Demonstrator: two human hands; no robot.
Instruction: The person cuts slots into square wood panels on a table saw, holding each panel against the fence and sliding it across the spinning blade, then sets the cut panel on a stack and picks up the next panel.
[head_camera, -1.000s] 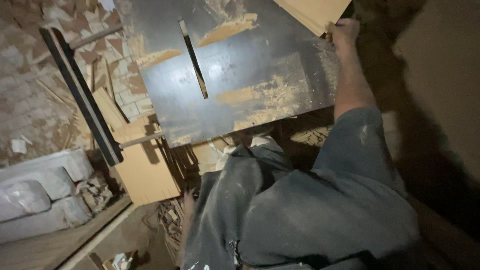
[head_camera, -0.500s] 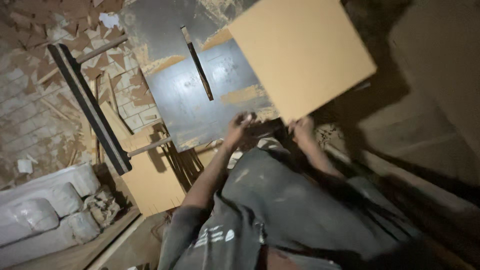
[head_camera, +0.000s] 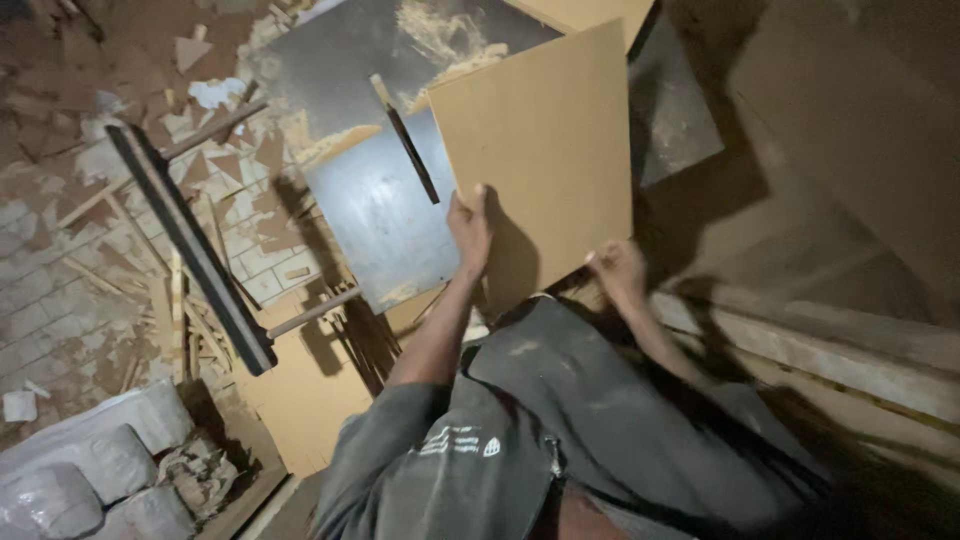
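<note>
Since the board has come off the far corner and swung in toward the body, the head view now shows the tan panel (head_camera: 540, 160) lying over the dark saw table (head_camera: 370, 210), just right of the blade slot (head_camera: 410, 155). Left hand (head_camera: 470, 228) is clamped on its near-left edge, fingers curled over. Right hand (head_camera: 618, 272) grips the near-right corner, fingers closed. Judgement: panel is repositioned and lined up beside the slot. Offcuts (head_camera: 200, 300) litter the brick floor (head_camera: 60, 290).

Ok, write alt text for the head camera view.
Two bare hands hold a tan board over a dark saw table: the left hand grips its left edge, the right hand its lower corner. Sawdust lies on the table, wood offcuts litter the brick floor, and white sacks sit at lower left.
</note>
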